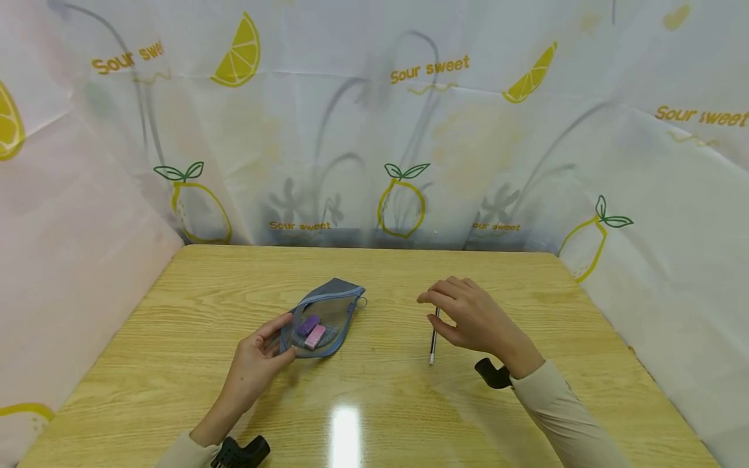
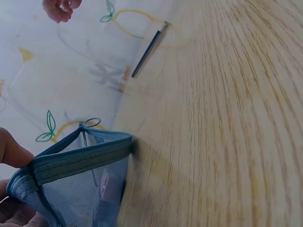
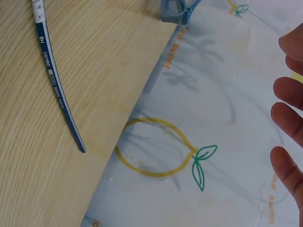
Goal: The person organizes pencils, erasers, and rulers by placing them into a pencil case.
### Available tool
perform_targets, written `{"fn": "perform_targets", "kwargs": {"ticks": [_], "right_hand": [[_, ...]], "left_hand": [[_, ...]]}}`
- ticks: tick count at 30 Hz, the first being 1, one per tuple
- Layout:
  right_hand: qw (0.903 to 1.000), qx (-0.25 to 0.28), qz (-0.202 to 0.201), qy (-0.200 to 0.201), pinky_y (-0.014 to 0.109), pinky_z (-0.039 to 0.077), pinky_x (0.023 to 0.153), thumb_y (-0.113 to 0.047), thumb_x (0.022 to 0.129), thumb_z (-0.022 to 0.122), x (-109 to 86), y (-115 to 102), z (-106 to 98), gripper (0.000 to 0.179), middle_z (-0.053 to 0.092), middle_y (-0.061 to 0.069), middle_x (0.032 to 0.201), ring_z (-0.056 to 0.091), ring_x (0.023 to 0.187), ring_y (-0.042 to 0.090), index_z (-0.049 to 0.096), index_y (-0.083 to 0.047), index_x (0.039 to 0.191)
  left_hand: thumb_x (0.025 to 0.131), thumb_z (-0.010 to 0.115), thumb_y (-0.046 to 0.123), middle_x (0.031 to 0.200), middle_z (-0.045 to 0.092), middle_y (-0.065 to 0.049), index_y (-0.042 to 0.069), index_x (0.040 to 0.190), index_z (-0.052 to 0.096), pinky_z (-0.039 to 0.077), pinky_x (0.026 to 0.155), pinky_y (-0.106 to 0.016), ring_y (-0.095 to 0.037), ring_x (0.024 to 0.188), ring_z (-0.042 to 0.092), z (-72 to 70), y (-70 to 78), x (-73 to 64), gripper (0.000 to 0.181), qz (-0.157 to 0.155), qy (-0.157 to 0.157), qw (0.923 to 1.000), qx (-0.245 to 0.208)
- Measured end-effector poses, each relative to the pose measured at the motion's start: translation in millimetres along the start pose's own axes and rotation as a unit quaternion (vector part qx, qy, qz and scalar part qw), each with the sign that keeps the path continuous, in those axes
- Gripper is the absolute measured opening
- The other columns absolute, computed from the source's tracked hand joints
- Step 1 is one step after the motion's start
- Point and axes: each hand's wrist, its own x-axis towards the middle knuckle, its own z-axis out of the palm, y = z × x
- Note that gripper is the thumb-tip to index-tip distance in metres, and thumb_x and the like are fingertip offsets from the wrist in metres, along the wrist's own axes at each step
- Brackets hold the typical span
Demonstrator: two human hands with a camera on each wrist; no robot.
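A mesh zipper pouch [image 1: 339,311] with blue-grey trim stands with its mouth unzipped. My left hand [image 1: 253,369] pinches its near left edge between thumb and fingers, also seen in the left wrist view. Through the mesh show a purple block [image 1: 308,325] and a pink block [image 1: 315,337] that look like erasers. A dark blue and white pencil [image 1: 433,344] with a white end lies on the table to the right. Above it hovers my right hand [image 1: 480,320], fingers loosely bent and holding nothing. In the right wrist view the pencil [image 3: 56,82] is apart from the fingertips [image 3: 286,116].
The wood-grain table [image 1: 234,279] ends at a white lemon-print sheet [image 1: 328,143] that rises behind and along both sides. A metal ring [image 1: 362,302] hangs from the pouch's zipper pull. Light glares on the tabletop near the front.
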Motion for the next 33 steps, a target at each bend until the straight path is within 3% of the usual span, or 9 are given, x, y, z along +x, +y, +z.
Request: {"fn": "perform_targets", "kwargs": {"ticks": [3, 6, 10, 14, 17, 21, 33], "right_hand": [[1.0000, 0.000, 0.003, -0.005, 0.040, 0.050, 0.068, -0.012, 0.080, 0.074, -2.6, 2, 1, 0.027, 0.064, 0.003, 0.098, 0.059, 0.086, 0.021, 0.068, -0.009, 0.106], [0.9999, 0.000, 0.005, -0.010, 0.040, 0.050, 0.067, -0.022, 0.094, 0.060, -6.3, 3, 2, 0.019, 0.064, 0.002, 0.098, 0.059, 0.086, 0.022, 0.068, -0.009, 0.106], [0.9998, -0.003, 0.008, -0.016, 0.040, 0.050, 0.066, -0.035, 0.102, 0.036, -11.7, 5, 6, 0.040, 0.064, 0.002, 0.097, 0.059, 0.085, 0.022, 0.068, -0.010, 0.105], [0.9997, -0.005, 0.010, -0.021, 0.040, 0.050, 0.067, -0.022, 0.095, 0.059, -15.4, 7, 9, 0.017, 0.064, 0.001, 0.098, 0.059, 0.086, 0.022, 0.067, -0.011, 0.105], [0.9997, -0.008, 0.011, -0.023, 0.040, 0.050, 0.067, -0.010, 0.081, 0.074, -16.6, 8, 10, 0.025, 0.064, 0.002, 0.098, 0.060, 0.087, 0.022, 0.067, -0.010, 0.104], [0.9993, -0.014, 0.014, -0.031, 0.039, 0.049, 0.067, -0.009, 0.078, 0.076, -17.6, 8, 12, 0.028, 0.063, 0.002, 0.098, 0.060, 0.087, 0.021, 0.066, -0.010, 0.104], [0.9982, -0.014, 0.018, -0.056, 0.042, 0.050, 0.070, -0.009, 0.076, 0.080, -25.7, 14, 22, 0.033, 0.063, 0.002, 0.102, 0.061, 0.089, 0.021, 0.066, -0.011, 0.106]], "left_hand": [[0.084, 0.067, -0.011, 0.144, 0.042, -0.022, -0.007, 0.138, 0.047, 0.043, 0.094, -0.019, -0.037, 0.129, 0.042, 0.0, -0.4, -0.3, 0.058, -0.001, 0.000, 1.0000, -0.004], [0.084, 0.066, -0.011, 0.144, 0.042, -0.023, -0.008, 0.138, 0.047, 0.043, 0.092, -0.016, -0.037, 0.129, 0.042, 0.3, -1.6, -0.6, 0.058, -0.001, -0.002, 1.0000, -0.006], [0.083, 0.066, -0.011, 0.144, 0.042, -0.022, -0.007, 0.139, 0.047, 0.042, 0.092, -0.015, -0.037, 0.130, 0.041, 0.0, -2.7, -0.6, 0.059, 0.000, -0.002, 1.0000, -0.003], [0.084, 0.066, -0.010, 0.144, 0.042, -0.022, -0.006, 0.139, 0.047, 0.042, 0.096, -0.024, -0.038, 0.131, 0.039, -0.6, -2.2, -0.4, 0.058, 0.003, -0.002, 1.0000, 0.008], [0.084, 0.067, -0.009, 0.144, 0.042, -0.021, -0.006, 0.139, 0.047, 0.040, 0.099, -0.034, -0.039, 0.132, 0.038, -1.0, -1.8, -0.3, 0.058, 0.003, -0.003, 0.9999, 0.013], [0.084, 0.067, -0.009, 0.145, 0.041, -0.021, -0.005, 0.139, 0.047, 0.038, 0.100, -0.040, -0.040, 0.133, 0.037, -2.0, -1.5, -0.4, 0.058, 0.001, -0.005, 0.9999, 0.012], [0.084, 0.066, -0.010, 0.144, 0.041, -0.023, -0.007, 0.139, 0.047, 0.039, 0.099, -0.041, -0.040, 0.132, 0.038, -3.3, -0.8, -1.1, 0.058, 0.001, -0.004, 0.9999, 0.016]]}}
